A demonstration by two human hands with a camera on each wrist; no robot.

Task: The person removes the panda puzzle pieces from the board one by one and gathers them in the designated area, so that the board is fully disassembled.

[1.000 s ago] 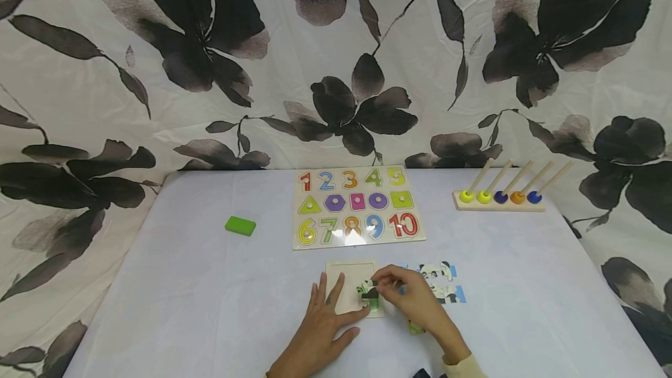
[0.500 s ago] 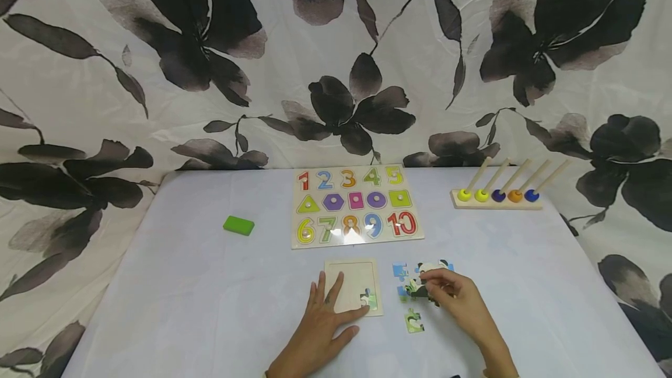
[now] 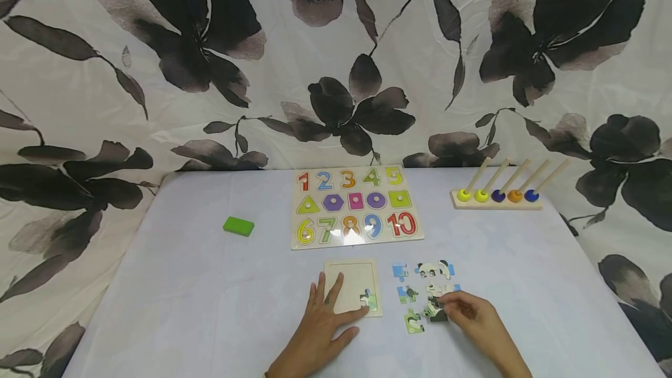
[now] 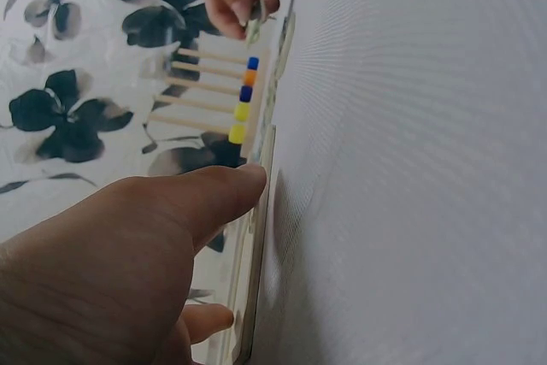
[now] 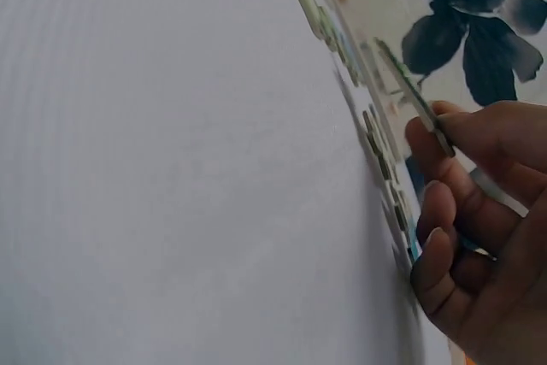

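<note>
My left hand [image 3: 328, 325] lies spread over a square wooden puzzle tray [image 3: 349, 268], straight fingers resting on its left and lower parts. One green-and-white jigsaw piece [image 3: 368, 298] sits in the tray's lower right corner. Between thumb and fingertips, my right hand [image 3: 475, 317] pinches another jigsaw piece [image 3: 436, 310], dark and green. In the right wrist view that pinched piece [image 5: 414, 96] is seen edge-on, raised above the tablecloth. Loose panda puzzle pieces [image 3: 434, 270] lie right of the tray, partly hidden by the held one.
Behind the tray lies a number-and-shape board [image 3: 343, 237]. A pegged bead stand [image 3: 496, 206] is at the back right. The green block [image 3: 238, 226] lies on the left of the white-covered table [image 3: 199, 302], before a floral cloth [image 3: 220, 104].
My right hand has carried its puzzle piece from over the tray to the right, then slightly down beside the loose pieces. My left hand has stayed on the tray.
</note>
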